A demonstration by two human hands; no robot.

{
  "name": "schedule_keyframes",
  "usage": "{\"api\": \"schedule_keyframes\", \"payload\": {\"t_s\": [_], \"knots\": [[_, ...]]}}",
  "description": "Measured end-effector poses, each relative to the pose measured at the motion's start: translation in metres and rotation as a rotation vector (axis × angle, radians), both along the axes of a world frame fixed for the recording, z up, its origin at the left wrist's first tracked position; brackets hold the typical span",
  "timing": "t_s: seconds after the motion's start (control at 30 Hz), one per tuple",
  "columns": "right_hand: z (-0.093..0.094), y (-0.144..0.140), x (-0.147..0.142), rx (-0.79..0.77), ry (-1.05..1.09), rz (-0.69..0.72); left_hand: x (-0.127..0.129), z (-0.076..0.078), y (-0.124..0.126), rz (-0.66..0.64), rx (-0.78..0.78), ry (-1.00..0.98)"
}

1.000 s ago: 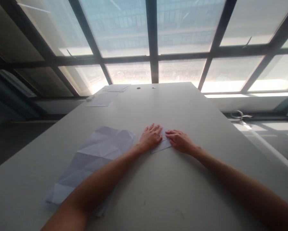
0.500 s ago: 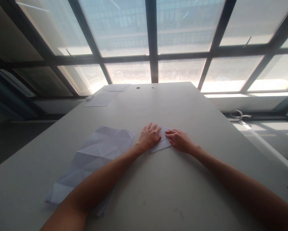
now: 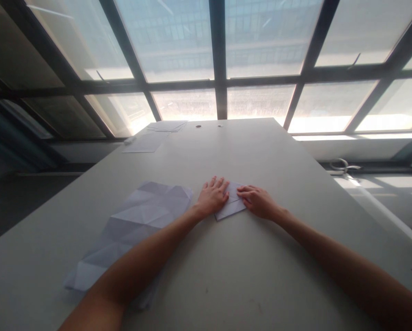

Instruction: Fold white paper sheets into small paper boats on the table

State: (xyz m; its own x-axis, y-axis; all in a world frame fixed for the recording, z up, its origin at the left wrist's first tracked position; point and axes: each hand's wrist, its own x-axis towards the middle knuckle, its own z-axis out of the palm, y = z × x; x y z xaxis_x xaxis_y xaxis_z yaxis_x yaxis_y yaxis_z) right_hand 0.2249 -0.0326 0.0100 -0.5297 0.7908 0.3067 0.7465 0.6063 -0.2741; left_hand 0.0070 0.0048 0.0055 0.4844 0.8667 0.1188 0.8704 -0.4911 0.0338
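A small folded sheet of white paper (image 3: 230, 210) lies on the white table between my hands. My left hand (image 3: 211, 195) rests flat over its left side, fingers spread and pointing away from me. On the right edge of the paper sits my right hand (image 3: 259, 201), its fingers stretched out together and the tips pressing on the top layer. Part of the paper is hidden under both hands. Beside my left forearm lies a large creased sheet of paper (image 3: 140, 211), partly covered by that arm.
Flat sheets of paper (image 3: 143, 143) lie at the far left corner of the table (image 3: 247, 151). A round hole (image 3: 198, 126) is near the far edge. Windows (image 3: 261, 41) stand behind, and a coiled white strip (image 3: 343, 165) is off to the right.
My left hand has shifted very slightly to the left on the folded paper, showing a little more of it. My right hand stays nearly in place.
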Motion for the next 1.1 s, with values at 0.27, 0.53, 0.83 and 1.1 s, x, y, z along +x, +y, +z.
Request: {"api": "schedule_keyframes", "payload": {"t_s": [0.27, 0.53, 0.83, 1.1], "knots": [[-0.004, 0.004, 0.004, 0.004, 0.003, 0.035, -0.005, -0.007, 0.009, 0.024, -0.054, -0.092], [-0.004, 0.004, 0.004, 0.018, -0.004, 0.070, 0.002, -0.003, 0.006, -0.301, 0.018, -0.243], [-0.004, 0.003, 0.005, 0.015, -0.013, 0.055, -0.003, -0.010, 0.008, -0.237, -0.142, -0.068], [-0.005, 0.003, 0.007, 0.004, -0.009, 0.059, -0.006, -0.009, 0.011, -0.113, -0.167, -0.006]]}}
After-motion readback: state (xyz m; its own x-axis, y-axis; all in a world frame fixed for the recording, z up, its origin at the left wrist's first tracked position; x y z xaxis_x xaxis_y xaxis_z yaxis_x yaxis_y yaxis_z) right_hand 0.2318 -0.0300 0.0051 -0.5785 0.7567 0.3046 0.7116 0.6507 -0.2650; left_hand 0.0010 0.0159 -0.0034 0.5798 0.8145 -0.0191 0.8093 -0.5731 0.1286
